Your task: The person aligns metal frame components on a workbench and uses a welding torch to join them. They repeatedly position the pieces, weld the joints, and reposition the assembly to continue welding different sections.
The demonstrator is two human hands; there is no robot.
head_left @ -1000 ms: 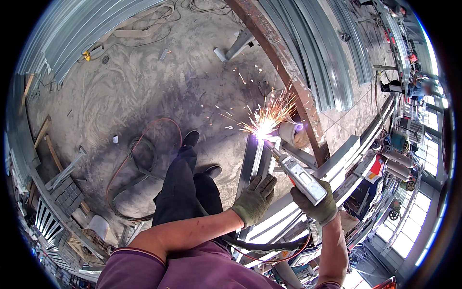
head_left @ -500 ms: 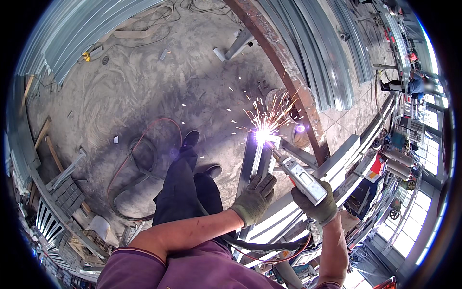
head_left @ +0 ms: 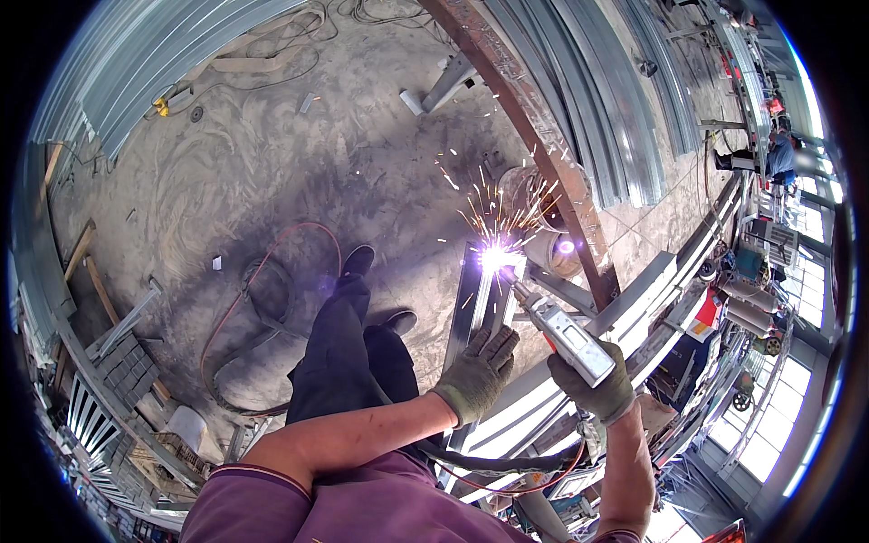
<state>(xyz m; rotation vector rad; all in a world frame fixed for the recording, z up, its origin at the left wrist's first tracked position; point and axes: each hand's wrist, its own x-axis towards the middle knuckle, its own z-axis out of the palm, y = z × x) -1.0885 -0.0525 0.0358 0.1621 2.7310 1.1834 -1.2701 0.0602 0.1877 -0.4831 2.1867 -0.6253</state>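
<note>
My right hand (head_left: 598, 389), in a green work glove, grips a grey welding torch (head_left: 559, 327) that slants up to the left. Its tip meets a bright arc with flying sparks (head_left: 496, 257) at the top end of a galvanised steel profile (head_left: 473, 303). My left hand (head_left: 477, 373), gloved too, presses flat on the lower part of that same profile, just left of the torch. A black hose and a red cable (head_left: 507, 463) run back from the torch below my arms. My dark trouser legs and black shoes (head_left: 358, 261) stand left of the profile.
A rusty steel beam (head_left: 534, 118) runs diagonally behind the arc. Stacks of metal profiles (head_left: 625, 100) lie on the right, corrugated sheets (head_left: 136, 54) at upper left. A red hose (head_left: 272, 271) loops on the concrete floor. Another person (head_left: 769, 158) stands far right.
The arc keeps burning at the same spot; the spray of sparks changes shape and direction. Both hands and the torch stay nearly still.
</note>
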